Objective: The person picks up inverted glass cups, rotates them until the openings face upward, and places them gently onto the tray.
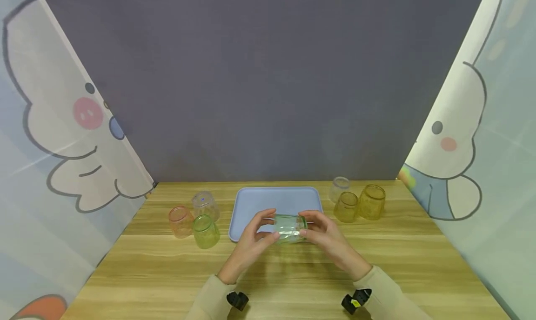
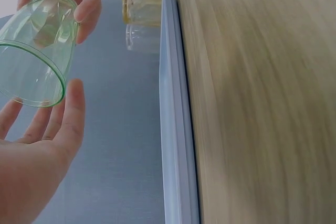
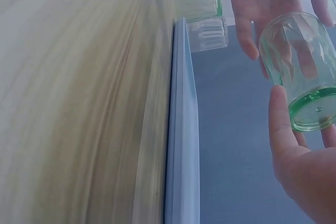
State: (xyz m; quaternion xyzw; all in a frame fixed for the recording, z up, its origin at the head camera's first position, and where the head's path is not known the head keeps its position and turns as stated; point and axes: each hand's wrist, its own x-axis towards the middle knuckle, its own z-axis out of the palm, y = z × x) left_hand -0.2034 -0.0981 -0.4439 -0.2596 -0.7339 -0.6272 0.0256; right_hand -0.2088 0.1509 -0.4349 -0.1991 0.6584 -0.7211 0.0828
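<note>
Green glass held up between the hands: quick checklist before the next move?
1. Right hand gripping the green glass: ok, at the base end.
2. Left hand gripping the rim end: cannot tell; fingers close to it.
3. Green glass upright: not ok, tipped on its side.
4. Green glass off the tray: ok, held up.
5. Lime glass apart from the tray: ok.
6. Tray surface behind the hands: cannot tell, hidden.

Grey backdrop [image 1: 272,87] behind a wood-grain table [image 1: 418,264], between cartoon panels [image 1: 506,166]
</note>
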